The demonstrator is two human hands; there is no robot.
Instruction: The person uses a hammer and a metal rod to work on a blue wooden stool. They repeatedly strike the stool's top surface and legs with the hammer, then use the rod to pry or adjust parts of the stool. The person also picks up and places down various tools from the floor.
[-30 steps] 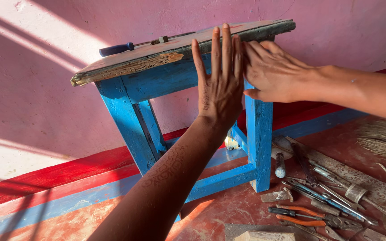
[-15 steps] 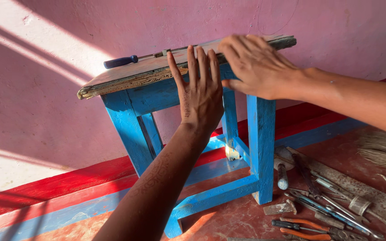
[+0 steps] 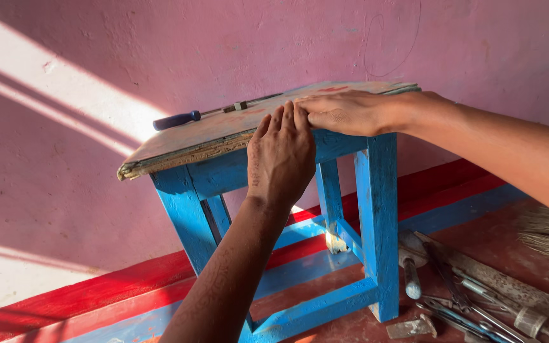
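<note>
Left hand [image 3: 282, 155] risen to stool [image 3: 211, 171] top edge, right hand [image 3: 351, 112] flat beside, fingers released.

The left hand [image 3: 282, 159] has closed its spread fingers and now presses flat against the front rail of the blue stool [image 3: 376, 209], fingertips at the top board's edge. The right hand [image 3: 351, 112] has slid from the stool's front corner up onto the top board, lying palm down.
</note>
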